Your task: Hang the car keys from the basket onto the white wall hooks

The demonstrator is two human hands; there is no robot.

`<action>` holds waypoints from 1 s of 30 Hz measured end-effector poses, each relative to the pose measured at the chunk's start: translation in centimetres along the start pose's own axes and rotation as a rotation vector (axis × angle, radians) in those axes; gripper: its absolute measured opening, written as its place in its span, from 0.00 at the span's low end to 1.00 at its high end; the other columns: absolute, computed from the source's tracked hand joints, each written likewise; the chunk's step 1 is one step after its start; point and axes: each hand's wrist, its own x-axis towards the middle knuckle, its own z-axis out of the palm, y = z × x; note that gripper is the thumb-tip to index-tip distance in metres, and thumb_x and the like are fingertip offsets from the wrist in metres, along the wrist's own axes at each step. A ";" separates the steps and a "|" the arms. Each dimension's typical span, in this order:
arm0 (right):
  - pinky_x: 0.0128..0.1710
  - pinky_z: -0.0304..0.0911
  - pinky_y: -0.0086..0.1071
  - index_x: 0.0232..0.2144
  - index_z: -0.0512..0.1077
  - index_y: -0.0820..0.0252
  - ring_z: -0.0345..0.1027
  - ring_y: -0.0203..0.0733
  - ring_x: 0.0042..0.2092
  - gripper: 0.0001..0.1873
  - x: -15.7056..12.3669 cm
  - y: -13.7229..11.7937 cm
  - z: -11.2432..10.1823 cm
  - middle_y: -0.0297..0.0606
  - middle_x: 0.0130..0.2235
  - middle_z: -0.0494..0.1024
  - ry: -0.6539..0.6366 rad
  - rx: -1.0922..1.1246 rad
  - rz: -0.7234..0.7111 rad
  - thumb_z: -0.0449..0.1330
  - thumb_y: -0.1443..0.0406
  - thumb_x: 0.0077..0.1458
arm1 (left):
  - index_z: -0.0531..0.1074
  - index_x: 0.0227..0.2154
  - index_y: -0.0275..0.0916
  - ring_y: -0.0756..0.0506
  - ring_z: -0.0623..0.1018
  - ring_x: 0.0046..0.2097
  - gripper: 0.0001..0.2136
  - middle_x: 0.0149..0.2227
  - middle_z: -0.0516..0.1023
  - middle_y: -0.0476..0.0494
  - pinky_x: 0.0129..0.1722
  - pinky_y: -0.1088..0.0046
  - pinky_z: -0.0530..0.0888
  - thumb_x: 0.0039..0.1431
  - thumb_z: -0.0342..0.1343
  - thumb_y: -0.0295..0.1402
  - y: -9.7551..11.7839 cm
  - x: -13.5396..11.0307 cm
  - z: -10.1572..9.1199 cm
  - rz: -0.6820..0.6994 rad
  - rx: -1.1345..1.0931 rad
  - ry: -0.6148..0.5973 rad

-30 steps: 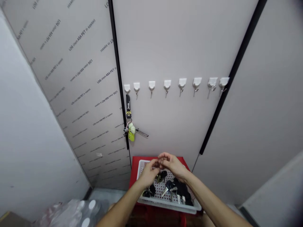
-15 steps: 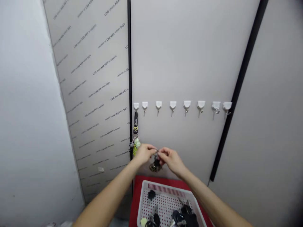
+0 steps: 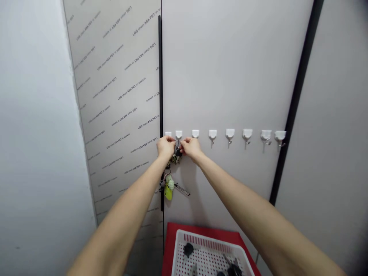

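Key bunch [image 3: 176, 152] mostly hidden between left hand [image 3: 165, 147] and right hand [image 3: 191, 148]; its grip and any catch on the adhesive hook [image 3: 178, 134] too small to tell. Plastic basket [image 3: 201, 238] and black keys [image 3: 234, 270] cut off by bottom edge

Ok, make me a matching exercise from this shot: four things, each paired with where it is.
Things:
1. left hand
2. bunch of keys
3. lime-green key fob
4. white plastic basket

Places:
A. on a red surface
B. pinched at a white wall hook
C. hanging lower on the wall
D. just left of the keys

Pairs: 1-D, 2-B, 3-C, 4-A
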 end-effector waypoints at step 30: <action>0.38 0.49 0.34 0.33 0.67 0.58 0.57 0.43 0.38 0.14 -23.7 20.6 -8.3 0.39 0.33 0.70 -0.552 -0.844 0.054 0.49 0.67 0.40 | 0.67 0.28 0.38 0.47 0.68 0.32 0.10 0.28 0.70 0.45 0.30 0.75 0.62 0.39 0.47 0.28 -13.8 -27.9 3.5 0.028 0.470 -1.112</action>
